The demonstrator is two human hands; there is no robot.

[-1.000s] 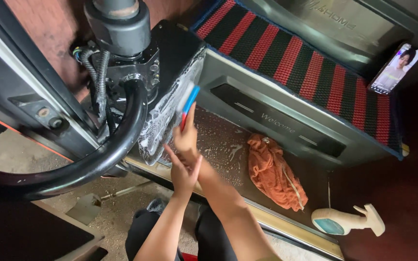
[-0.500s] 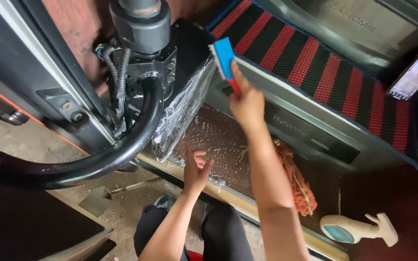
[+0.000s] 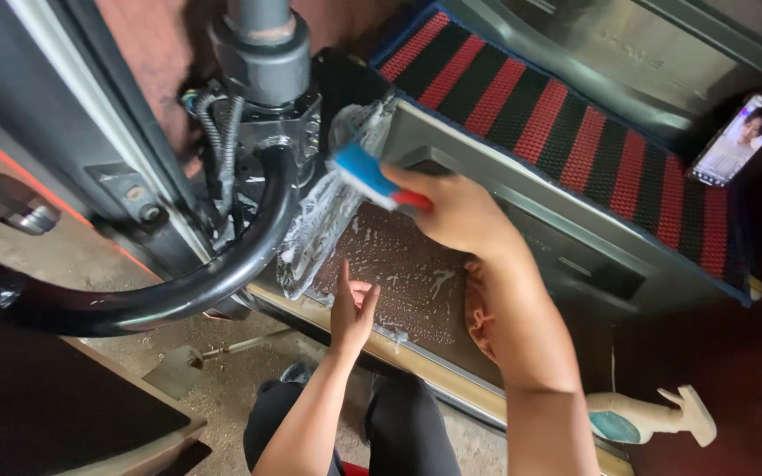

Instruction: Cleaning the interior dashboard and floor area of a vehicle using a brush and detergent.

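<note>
Two hands at work: the right hand (image 3: 451,211) grips a blue brush (image 3: 365,172) against the soapy panel (image 3: 328,211); the left hand (image 3: 352,308), open, braces on the wet step (image 3: 416,282), where suds could make it slip.

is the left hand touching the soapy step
Touching. The head view shows the left hand resting with its palm on the wet, soapy step, fingers up, while the right hand holds the blue brush.

wet, soapy lower step (image 3: 416,282) carries an orange cloth (image 3: 478,317); a spray bottle (image 3: 650,421) lies alongside.
</note>
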